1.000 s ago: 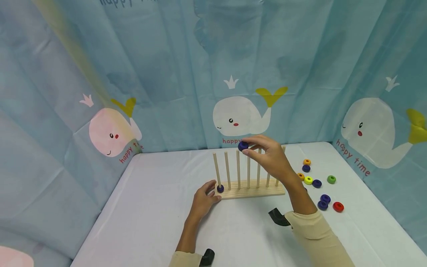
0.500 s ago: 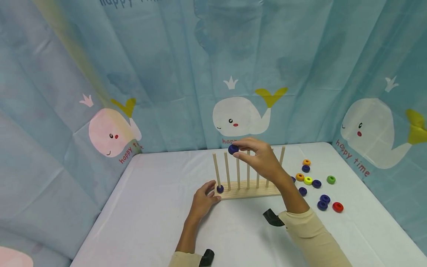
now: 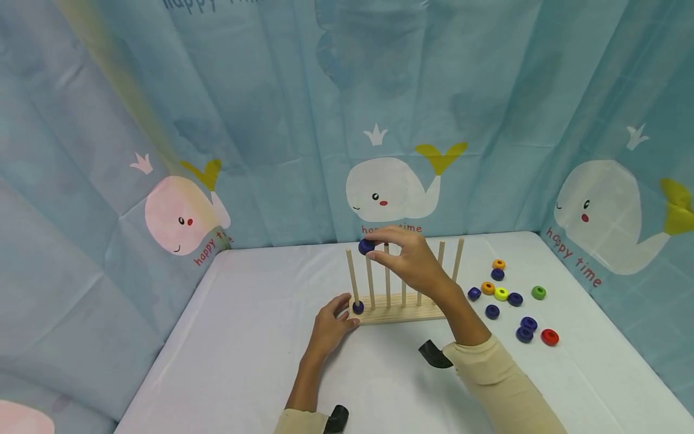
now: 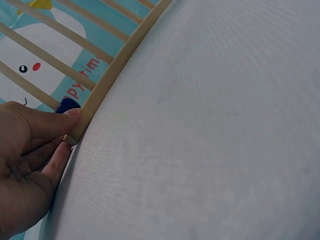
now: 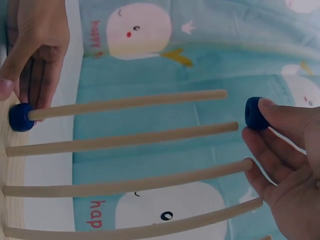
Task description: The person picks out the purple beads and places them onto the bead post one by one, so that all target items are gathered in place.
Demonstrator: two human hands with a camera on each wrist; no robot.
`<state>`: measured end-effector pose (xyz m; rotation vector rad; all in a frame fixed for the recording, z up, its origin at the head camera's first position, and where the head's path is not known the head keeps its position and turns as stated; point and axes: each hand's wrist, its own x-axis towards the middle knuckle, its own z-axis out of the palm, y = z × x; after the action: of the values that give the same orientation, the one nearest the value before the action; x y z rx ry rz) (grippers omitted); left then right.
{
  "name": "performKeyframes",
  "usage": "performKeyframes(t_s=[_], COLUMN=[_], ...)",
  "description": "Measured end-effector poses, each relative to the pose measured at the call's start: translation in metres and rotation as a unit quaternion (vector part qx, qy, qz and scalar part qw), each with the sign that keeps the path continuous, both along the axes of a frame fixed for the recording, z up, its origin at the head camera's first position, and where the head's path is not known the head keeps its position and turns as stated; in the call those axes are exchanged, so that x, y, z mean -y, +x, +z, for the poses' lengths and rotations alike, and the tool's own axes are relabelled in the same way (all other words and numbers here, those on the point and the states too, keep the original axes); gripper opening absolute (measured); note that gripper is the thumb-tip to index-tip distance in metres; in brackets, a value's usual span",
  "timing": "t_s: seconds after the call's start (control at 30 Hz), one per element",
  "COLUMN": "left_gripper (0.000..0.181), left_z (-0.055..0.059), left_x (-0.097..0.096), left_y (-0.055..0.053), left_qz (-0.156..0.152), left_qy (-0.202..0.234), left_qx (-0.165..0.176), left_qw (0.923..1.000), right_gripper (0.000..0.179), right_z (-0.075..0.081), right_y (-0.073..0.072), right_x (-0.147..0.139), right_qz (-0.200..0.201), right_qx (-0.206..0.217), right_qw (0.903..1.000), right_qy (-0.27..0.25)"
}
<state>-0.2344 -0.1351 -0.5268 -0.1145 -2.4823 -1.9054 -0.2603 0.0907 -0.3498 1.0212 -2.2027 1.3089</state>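
A pale wooden pegboard [image 3: 403, 313] with a row of upright pegs stands on the white table. My left hand [image 3: 328, 328] grips its left end, thumb in front and fingers behind; the left wrist view shows them pinching the base end [image 4: 75, 136]. One dark blue bead [image 3: 358, 308] sits at the foot of the leftmost peg. My right hand [image 3: 409, 260] pinches another blue bead [image 3: 366, 246] between thumb and fingertips, level with the peg tops. In the right wrist view this held bead [image 5: 256, 114] is apart from the leftmost peg's tip [image 5: 223, 94].
Loose beads lie right of the pegboard: several blue, a yellow bead [image 3: 501, 293], orange ones, a green bead [image 3: 538, 292] and a red bead [image 3: 550, 337]. A whale-print curtain [image 3: 287, 199] hangs behind and beside the table.
My right hand has moved left along the peg tops with the blue bead, from about the third peg to near the first two. My left hand stays on the pegboard's end.
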Motion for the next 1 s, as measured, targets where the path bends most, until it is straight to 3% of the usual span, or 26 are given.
performKeyframes(t_s=[0.67, 1.0], left_gripper=[0.07, 0.071], left_z=[0.001, 0.0], left_x=[0.001, 0.001], left_y=[0.001, 0.0], left_qz=[-0.006, -0.007], left_qy=[0.003, 0.005], left_qx=[0.0, -0.003], left_qw=[1.0, 1.0], right_gripper=[0.032, 0.03], right_z=[-0.003, -0.001], right_y=[-0.005, -0.009], right_x=[0.019, 0.025], right_qz=[-0.001, 0.015], right_qx=[0.001, -0.005], right_qw=[0.9991, 0.9993], right_qy=[0.042, 0.034])
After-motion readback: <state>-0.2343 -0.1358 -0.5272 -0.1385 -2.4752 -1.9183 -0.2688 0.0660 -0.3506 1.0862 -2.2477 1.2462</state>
